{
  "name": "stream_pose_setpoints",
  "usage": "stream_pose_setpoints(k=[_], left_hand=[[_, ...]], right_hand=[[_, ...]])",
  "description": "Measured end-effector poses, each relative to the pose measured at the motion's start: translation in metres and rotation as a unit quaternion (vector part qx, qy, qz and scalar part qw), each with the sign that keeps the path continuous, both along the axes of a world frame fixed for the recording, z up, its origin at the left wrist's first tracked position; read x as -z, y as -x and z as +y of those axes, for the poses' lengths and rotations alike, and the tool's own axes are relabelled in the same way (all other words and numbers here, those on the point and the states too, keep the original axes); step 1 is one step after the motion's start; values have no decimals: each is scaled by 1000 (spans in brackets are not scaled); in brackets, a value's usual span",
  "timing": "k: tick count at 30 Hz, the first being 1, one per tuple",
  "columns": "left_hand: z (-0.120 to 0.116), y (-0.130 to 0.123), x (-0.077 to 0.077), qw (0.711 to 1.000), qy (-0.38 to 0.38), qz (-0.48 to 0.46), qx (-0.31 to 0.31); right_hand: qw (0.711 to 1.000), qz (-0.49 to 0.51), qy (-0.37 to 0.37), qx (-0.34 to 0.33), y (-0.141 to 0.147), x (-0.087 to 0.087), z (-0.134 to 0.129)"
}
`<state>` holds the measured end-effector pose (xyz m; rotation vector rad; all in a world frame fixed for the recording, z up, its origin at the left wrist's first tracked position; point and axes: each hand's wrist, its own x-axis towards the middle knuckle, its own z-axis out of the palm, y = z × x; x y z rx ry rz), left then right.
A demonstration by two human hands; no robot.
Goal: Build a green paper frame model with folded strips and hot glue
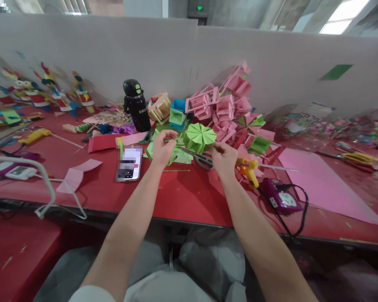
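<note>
A bright green folded-paper lantern with a pleated, wheel-like top sits between my two hands. My right hand pinches at its lower right edge. To the left of the lantern, my left hand is closed in a pinch; what lies between its fingertips is too small to make out. Scissors with dark grey handles lie just below the lantern, partly behind my right fingers. Light green paper pieces are spread beneath and behind my left hand. A thin green strip rests on the red table.
Pink paper lanterns pile up behind. A black bottle and a phone are left. Right of my hand lie a yellow glue gun, a purple corded box and a pink sheet. The table's front edge is near.
</note>
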<state>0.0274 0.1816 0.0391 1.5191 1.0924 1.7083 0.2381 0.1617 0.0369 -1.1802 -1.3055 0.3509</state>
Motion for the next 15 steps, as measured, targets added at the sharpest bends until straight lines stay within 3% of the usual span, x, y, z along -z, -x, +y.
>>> stream_pose_setpoints(k=[5,15], left_hand=[[-17,-15,0,976,-79,198,33],[-25,-26,-1,931,-20,363,-33]], right_hand=[[998,-21,-16,57,3,-3,-5],[996,-63,-27,51,16,4,-8]])
